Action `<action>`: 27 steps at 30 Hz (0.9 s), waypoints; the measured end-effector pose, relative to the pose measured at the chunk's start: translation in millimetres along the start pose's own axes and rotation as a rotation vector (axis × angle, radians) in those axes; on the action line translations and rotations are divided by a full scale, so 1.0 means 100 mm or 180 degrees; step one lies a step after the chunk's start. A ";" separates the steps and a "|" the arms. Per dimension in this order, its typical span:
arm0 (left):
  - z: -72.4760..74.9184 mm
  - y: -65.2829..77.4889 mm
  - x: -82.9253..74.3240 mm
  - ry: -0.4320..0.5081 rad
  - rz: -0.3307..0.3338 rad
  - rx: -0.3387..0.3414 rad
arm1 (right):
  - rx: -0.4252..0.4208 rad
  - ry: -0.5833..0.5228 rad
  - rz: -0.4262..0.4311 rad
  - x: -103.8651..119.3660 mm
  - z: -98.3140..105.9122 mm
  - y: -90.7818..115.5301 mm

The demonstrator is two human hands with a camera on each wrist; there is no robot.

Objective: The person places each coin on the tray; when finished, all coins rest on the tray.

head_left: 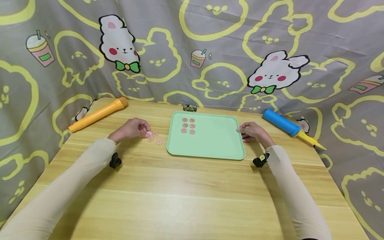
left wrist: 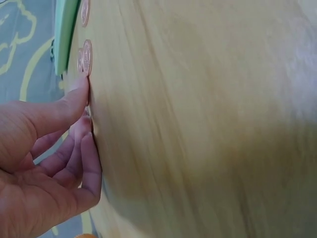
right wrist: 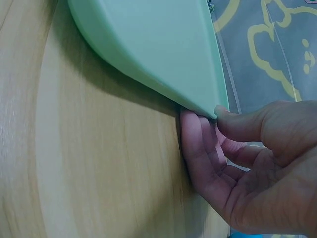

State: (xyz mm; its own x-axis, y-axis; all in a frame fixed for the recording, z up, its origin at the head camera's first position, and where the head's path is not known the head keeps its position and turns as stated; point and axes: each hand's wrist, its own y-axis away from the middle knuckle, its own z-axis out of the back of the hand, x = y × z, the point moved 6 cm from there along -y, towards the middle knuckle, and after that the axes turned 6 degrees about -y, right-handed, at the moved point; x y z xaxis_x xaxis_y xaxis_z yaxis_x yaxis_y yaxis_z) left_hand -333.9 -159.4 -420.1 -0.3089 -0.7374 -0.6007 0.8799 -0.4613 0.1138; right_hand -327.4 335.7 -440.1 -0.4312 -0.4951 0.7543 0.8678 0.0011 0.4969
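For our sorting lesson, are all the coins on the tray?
No, six coins lie on the tray, but others lie on the table beside it.

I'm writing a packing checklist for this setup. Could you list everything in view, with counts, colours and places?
Shallow rectangular tray: 1, light green, mid-table toward the back
Small round coin-like discs: 10 visible, pinkish copper, 6 on the tray in two columns, 4 on the table left of it
Small toy car: 1, dark and gold, behind the tray
Long tube: 1, orange, back left
Cylinder with pointed nozzle: 1, blue and yellow, back right
Wood-grain table: 1, light brown, underneath
Cartoon-print cloth: 1 backdrop, grey and yellow, behind
Wrist cameras: 2, black, at the wrists
Sleeves: 2, beige, both arms
Left hand: 1, bare, pinching a loose disc
Right hand: 1, bare, gripping the tray's right edge
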 end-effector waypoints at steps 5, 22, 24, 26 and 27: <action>-0.02 -0.01 -0.01 -0.0030 0.0076 0.0012 | 0.0023 0.0006 -0.0004 0.00 -0.01 -0.01; -0.01 -0.14 -0.05 0.0151 0.0134 -0.0388 | 0.0061 0.0007 -0.0037 0.03 0.00 0.03; -0.01 -0.15 -0.07 0.0180 0.0136 -0.0419 | 0.0073 -0.0001 -0.0038 0.02 0.00 0.02; -0.01 -0.14 -0.11 0.0210 0.0138 -0.0445 | 0.0095 -0.0014 -0.0026 0.02 0.00 0.02; -0.01 -0.14 -0.13 0.0238 0.0135 -0.0453 | 0.0105 -0.0019 -0.0022 0.02 0.00 0.02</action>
State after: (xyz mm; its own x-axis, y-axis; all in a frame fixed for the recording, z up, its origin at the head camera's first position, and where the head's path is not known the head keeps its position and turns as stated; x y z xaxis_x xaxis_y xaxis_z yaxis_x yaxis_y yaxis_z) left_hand -341.8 -142.3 -414.7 -0.2472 -0.7134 -0.6557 0.9355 -0.3520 0.0303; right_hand -326.7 335.3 -437.9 -0.4387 -0.4901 0.7532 0.8562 0.0263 0.5159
